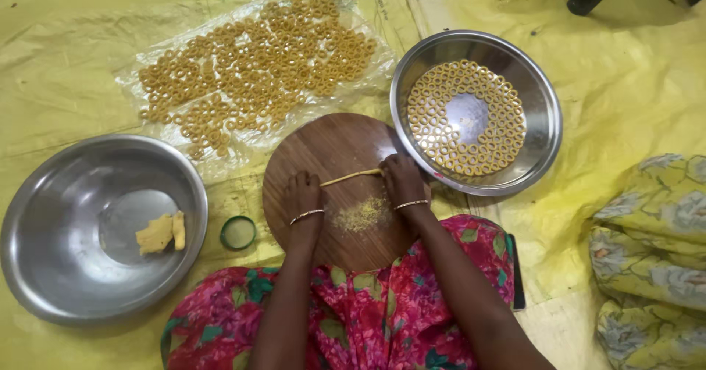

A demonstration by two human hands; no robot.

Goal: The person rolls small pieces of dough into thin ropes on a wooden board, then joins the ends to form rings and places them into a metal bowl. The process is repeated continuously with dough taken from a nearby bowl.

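Pressing down on a round wooden board at the centre of the frame, both hands work a thin rope of yellow dough that lies across the board's middle. The left hand rests flat, fingers together, at the rope's left end; the right hand sits palm-down over its right end, fingers curled over the dough. Each wrist wears a thin bangle. A scatter of yellow crumbs lies on the board just below the rope, between the two wrists.

Right of the board, touching its edge, a steel plate holds small dough rings set in circles around a bare middle. In the upper left of the frame a clear plastic sheet carries many more rings, spread loosely. At lower left a large steel bowl holds a lump of yellow dough. Between that bowl and the board lies a small green ring-shaped lid. Everything rests on a yellow floor sheet. A red floral garment covers the person's lap at the bottom, and a yellow floral cloth is bunched at lower right.
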